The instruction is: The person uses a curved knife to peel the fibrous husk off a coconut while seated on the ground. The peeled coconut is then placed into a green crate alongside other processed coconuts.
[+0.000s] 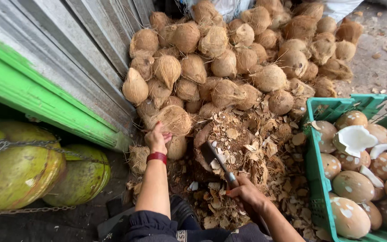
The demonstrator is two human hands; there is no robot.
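Risk of a pile slide if the husked coconut (174,120) under the left hand (156,138) gets tugged from the heap's foot; risk of a cut too, with the cleaver (216,160) gripped tight in the right hand (246,192), edge near the chopping stump (229,143). Left fingers spread on dry, hairy fibre. Round brown husks, flaky shavings, smooth speckled peeled nuts in a green plastic crate (315,179).

No labels, signs or screens are showing.

Only one container is sitting in view: a green plastic crate (315,179) with latticed walls, standing at the right edge on the ground and holding peeled, pale brown coconuts (354,186).
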